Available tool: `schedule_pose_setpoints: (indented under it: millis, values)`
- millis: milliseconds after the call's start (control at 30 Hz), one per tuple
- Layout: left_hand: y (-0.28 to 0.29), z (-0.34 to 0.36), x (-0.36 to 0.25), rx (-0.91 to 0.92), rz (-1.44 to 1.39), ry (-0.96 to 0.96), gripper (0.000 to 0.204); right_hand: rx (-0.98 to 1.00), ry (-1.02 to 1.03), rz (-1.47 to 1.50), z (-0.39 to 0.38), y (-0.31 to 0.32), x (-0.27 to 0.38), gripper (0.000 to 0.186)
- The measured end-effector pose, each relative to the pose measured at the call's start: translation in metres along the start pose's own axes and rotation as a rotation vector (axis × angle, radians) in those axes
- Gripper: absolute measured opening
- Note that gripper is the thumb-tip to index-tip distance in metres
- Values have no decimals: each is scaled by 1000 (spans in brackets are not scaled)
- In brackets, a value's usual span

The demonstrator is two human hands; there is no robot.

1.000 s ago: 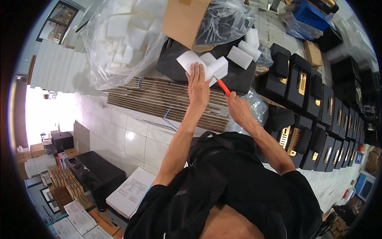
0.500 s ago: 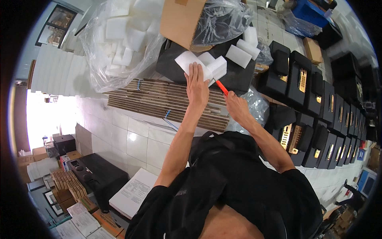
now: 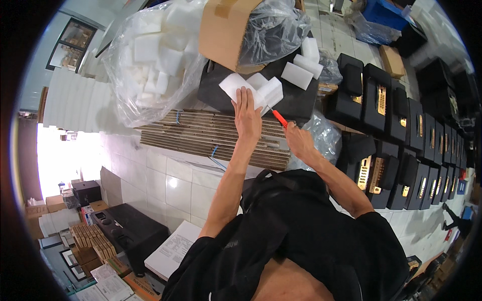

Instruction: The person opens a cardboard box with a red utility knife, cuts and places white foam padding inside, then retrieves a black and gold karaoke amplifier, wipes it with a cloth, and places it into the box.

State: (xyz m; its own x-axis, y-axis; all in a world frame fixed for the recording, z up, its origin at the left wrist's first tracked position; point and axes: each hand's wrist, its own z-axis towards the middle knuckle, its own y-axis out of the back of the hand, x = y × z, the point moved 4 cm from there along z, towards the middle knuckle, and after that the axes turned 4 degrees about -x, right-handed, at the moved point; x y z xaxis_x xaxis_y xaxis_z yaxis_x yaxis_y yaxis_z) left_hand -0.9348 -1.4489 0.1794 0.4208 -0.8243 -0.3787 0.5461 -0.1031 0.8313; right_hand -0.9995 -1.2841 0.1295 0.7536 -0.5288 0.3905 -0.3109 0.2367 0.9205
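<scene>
A white foam block (image 3: 232, 86) is lying on a black worktop (image 3: 297, 103), straight ahead of the person, its long axis slanting from far left to near right. The left hand (image 3: 247, 114) is resting directly on it, palm down, fingers lying straight and side by side; this grip is pressing flat rather than pinching. The right hand (image 3: 298, 140) is staying apart from the foam, at the near right, its grip wrapping around the red-orange handle of a cutter knife (image 3: 279, 118). From that grip the foam is lying far and to the left, and the blade is pointing that way, reaching toward the block's near right end; whether it is touching is too small to tell. Just beside the block, a second foam block (image 3: 271, 93) is sitting on the right. Further right and far, loose foam pieces (image 3: 296, 76) are lying together. Corrugated cardboard sheets (image 3: 201, 135) are stacking up on the near side, and a clear bag of foam (image 3: 163, 56) is bulging at far left.
</scene>
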Motion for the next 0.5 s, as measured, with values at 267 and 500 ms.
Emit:
schedule_pose_setpoints:
  millis: [267, 500]
  values:
    - [4, 1, 1, 4, -29, 13, 66, -30, -3, -1, -4, 4, 3, 27]
    - [-1, 2, 0, 18, -56, -16, 66, -71, 14, -23, 13, -10, -4, 25]
